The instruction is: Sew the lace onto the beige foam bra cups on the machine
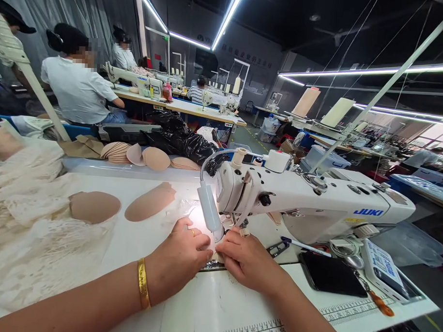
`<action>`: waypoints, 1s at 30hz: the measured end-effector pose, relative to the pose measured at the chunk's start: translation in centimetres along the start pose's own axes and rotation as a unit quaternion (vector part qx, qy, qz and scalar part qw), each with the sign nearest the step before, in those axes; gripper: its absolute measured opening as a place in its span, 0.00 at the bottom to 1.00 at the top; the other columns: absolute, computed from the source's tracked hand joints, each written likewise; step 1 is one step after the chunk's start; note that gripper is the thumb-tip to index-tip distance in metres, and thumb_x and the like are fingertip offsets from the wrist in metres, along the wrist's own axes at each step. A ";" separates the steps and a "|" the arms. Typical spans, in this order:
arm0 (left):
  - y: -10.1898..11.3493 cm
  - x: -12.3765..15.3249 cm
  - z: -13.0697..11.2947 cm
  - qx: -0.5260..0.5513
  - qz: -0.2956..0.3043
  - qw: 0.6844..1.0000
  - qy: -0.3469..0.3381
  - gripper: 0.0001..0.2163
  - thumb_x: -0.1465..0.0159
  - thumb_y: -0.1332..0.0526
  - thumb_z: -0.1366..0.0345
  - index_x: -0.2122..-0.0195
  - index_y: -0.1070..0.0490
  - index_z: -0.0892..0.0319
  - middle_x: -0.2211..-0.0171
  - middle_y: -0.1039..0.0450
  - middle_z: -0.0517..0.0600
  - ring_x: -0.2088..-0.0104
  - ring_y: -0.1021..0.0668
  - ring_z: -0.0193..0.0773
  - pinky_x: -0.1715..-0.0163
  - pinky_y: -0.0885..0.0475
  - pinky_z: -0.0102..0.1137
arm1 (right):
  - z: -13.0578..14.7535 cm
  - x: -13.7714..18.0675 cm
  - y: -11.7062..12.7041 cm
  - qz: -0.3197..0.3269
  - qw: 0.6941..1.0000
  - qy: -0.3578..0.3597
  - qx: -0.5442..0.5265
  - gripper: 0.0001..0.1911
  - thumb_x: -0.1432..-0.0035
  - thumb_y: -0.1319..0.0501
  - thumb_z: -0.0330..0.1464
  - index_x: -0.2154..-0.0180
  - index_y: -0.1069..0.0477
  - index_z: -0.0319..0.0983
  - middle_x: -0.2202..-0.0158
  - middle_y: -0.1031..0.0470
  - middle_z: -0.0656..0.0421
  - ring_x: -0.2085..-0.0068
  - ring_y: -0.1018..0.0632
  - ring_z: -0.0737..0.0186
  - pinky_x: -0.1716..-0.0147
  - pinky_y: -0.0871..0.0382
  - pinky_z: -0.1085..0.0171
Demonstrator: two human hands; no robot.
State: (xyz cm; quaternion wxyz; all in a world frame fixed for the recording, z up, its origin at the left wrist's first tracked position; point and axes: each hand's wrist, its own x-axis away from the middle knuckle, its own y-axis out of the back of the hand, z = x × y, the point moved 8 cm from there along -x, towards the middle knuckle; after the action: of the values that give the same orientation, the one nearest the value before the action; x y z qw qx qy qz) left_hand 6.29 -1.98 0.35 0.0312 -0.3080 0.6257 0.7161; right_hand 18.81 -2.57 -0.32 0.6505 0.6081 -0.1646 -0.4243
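Note:
Both hands meet under the head of a white sewing machine (314, 203), close to its needle area. My left hand (182, 256), with a gold bangle at the wrist and a ring, has its fingers bent and pressed together. My right hand (249, 259) is pinched just beside it, fingertips almost touching the left ones. Whatever lies between the fingertips is pale, small and mostly hidden. A lit lamp (209, 209) on a bendable neck shines over the spot and blocks part of the needle. Left of the hands lie two beige oval pads (95, 206), flat on the table (146, 245).
Cream lace fabric (34, 217) heaps over the table's left side. Stacked beige pads (156, 158) and a black plastic bag (182, 135) sit behind. To the right are thread snips (277, 249), a pen (306, 247), a black phone (337, 274) and a white box (385, 271). People work beyond.

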 end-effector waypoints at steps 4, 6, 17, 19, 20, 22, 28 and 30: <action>-0.4 -0.3 1.2 -0.007 0.023 1.000 -0.001 0.09 0.45 0.40 0.80 0.73 0.34 0.58 0.71 0.31 0.43 0.74 0.33 0.35 0.51 0.43 0.46 | -0.3 0.0 -0.2 -0.031 0.999 0.000 0.012 0.13 0.36 0.43 0.22 0.57 0.25 0.42 0.64 0.25 0.58 0.62 0.25 0.57 0.65 0.34 0.62; -0.6 -0.6 1.7 -0.009 0.039 0.999 -0.001 0.10 0.46 0.40 0.81 0.72 0.34 0.58 0.70 0.29 0.43 0.73 0.31 0.36 0.52 0.43 0.46 | -0.5 0.0 -0.4 -0.045 0.999 -0.006 0.021 0.13 0.36 0.43 0.22 0.56 0.25 0.42 0.65 0.25 0.58 0.63 0.25 0.58 0.67 0.34 0.62; -0.3 -2.0 4.6 0.019 0.101 0.994 0.034 0.09 0.34 0.41 0.76 0.66 0.25 0.56 0.66 0.20 0.47 0.63 0.20 0.45 0.50 0.40 0.46 | -1.5 -0.2 -1.5 -0.050 0.996 -0.055 0.051 0.17 0.36 0.43 0.23 0.50 0.26 0.43 0.61 0.23 0.57 0.63 0.24 0.56 0.70 0.33 0.63; -0.5 -1.7 4.4 -0.002 0.104 0.994 0.042 0.09 0.35 0.40 0.77 0.61 0.24 0.56 0.64 0.20 0.49 0.62 0.19 0.47 0.49 0.39 0.47 | -1.7 -0.2 -1.4 -0.058 0.996 -0.057 0.047 0.17 0.36 0.44 0.23 0.49 0.25 0.43 0.61 0.22 0.56 0.63 0.23 0.56 0.70 0.33 0.62; -0.6 -1.3 4.1 -0.023 0.106 0.993 0.050 0.10 0.36 0.38 0.76 0.58 0.23 0.57 0.62 0.19 0.51 0.60 0.18 0.49 0.49 0.38 0.48 | -1.7 -0.2 -1.4 -0.061 0.996 -0.055 0.045 0.17 0.36 0.44 0.23 0.49 0.25 0.42 0.61 0.22 0.56 0.63 0.23 0.56 0.70 0.32 0.62; -0.8 0.1 3.0 -0.068 0.114 0.989 0.065 0.15 0.38 0.35 0.75 0.50 0.25 0.60 0.56 0.19 0.57 0.54 0.18 0.54 0.47 0.37 0.50 | -1.5 -0.2 -1.3 -0.067 0.996 -0.048 0.043 0.17 0.35 0.44 0.23 0.50 0.25 0.42 0.62 0.21 0.56 0.62 0.22 0.55 0.70 0.31 0.62; 1.6 7.2 -2.2 -0.046 0.155 0.981 0.106 0.18 0.31 0.33 0.57 0.43 0.28 0.57 0.39 0.25 0.57 0.43 0.21 0.51 0.43 0.34 0.50 | -1.4 0.9 -1.8 -0.104 0.993 -0.013 0.044 0.15 0.30 0.49 0.26 0.50 0.27 0.44 0.59 0.20 0.55 0.63 0.18 0.54 0.68 0.24 0.58; 3.8 9.9 -2.2 -0.059 0.150 0.974 0.159 0.20 0.31 0.33 0.56 0.41 0.29 0.57 0.37 0.26 0.58 0.41 0.23 0.52 0.43 0.33 0.50 | -1.8 1.3 -2.3 -0.138 0.989 0.009 0.047 0.15 0.29 0.49 0.28 0.49 0.27 0.45 0.58 0.19 0.54 0.61 0.17 0.52 0.69 0.24 0.57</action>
State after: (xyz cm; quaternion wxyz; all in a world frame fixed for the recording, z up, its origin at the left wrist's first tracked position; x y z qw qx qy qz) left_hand -2.47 -8.17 -1.16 -0.1940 -0.3219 0.6185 0.6900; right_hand 20.04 -2.14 -3.24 0.5577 0.6589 -0.0926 -0.4962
